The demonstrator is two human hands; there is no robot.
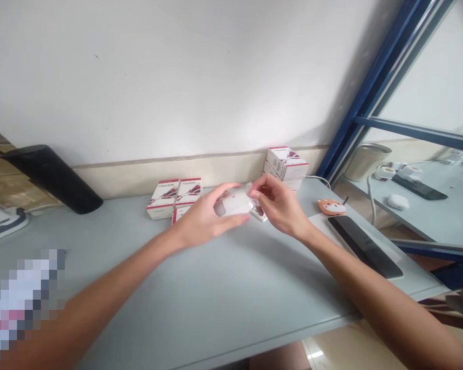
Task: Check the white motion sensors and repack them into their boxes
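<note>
A small white object in clear plastic wrap (236, 203) is held up above the table; its exact kind cannot be made out. My left hand (206, 216) grips it from the left, thumb below and fingers over the top. My right hand (278, 203) pinches the wrap at its right end between thumb and fingers. Behind my left hand stand two white-and-red boxes (165, 198) side by side, with another box (177, 215) partly hidden in front. A small white-and-red box (260, 213) shows in part beneath my right hand.
White-and-red boxes (287, 163) are stacked against the wall. To the right are a smartphone (360, 241), an orange-and-white animal-shaped item (332, 206) and a blue-framed glass panel (416, 180). A black cylinder (57, 177) leans at left, near a pixelated area.
</note>
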